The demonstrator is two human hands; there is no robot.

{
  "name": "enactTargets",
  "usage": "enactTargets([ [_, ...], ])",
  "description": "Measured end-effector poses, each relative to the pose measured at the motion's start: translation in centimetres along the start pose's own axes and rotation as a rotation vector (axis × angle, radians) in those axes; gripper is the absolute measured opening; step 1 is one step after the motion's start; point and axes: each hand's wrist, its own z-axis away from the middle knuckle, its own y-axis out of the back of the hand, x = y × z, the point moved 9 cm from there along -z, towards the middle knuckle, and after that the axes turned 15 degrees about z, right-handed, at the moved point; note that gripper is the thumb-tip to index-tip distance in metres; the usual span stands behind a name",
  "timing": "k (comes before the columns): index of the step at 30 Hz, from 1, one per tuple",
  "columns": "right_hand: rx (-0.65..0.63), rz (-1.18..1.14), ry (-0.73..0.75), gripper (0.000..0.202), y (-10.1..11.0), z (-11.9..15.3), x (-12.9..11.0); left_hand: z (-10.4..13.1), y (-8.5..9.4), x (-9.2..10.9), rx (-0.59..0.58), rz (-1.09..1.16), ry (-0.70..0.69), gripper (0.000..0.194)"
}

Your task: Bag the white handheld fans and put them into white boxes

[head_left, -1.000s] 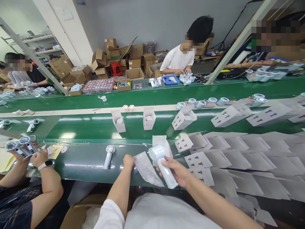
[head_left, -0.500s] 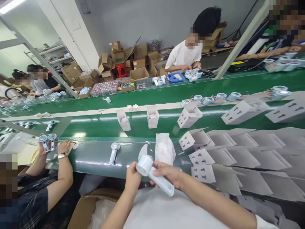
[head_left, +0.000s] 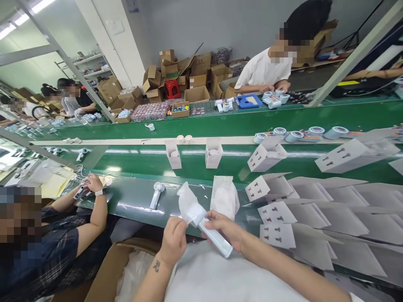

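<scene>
One apparent fan [head_left: 217, 240] in right hand [head_left: 227, 230]

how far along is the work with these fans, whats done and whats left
Looks done: upright boxes on the green belt have white contents.

In hand: the right hand holds a fan; the left hand pinches the bag around its head, handle bare.

Seemingly left: covering that handle, plus another fan lying unbagged on the bench.

Green bench [head_left: 135, 197]; handheld fan [head_left: 156, 195], plastic bag [head_left: 223, 196] on it.
</scene>
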Motion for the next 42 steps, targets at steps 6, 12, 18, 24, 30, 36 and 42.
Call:
enactTargets([
  [6,0.009,-0.082,-0.076,0.04,-0.4,-0.5,0.8,-0.3,-4.5,1.6,-0.188,0.172,0.086,0.024],
  [12,0.128,0.305,-0.118,0.02,2.3,0.1,2.2,0.6,-3.1,-3.4,0.06,0.574,0.754,0.015],
  [18,0.277,0.929,0.111,0.022,4.0,2.8,-2.8,1.5,-3.2,-3.4,0.032,0.701,0.906,0.014],
  [24,0.34,1.111,0.354,0.021,2.5,7.1,-7.3,-0.9,-4.1,-0.6,-0.214,0.641,0.726,0.011],
  [30,0.328,0.908,0.438,0.019,2.4,10.3,-7.0,-1.8,-5.6,-1.9,-0.257,0.753,0.782,0.02],
  [36,0.213,0.28,0.38,0.021,2.3,10.8,-5.6,-3.8,-8.3,-0.4,-0.674,0.691,0.5,0.11],
  [42,0.387,-0.106,0.38,0.025,4.9,11.1,-3.1,-2.9,-13.3,3.5,-0.943,0.363,0.086,0.087],
])
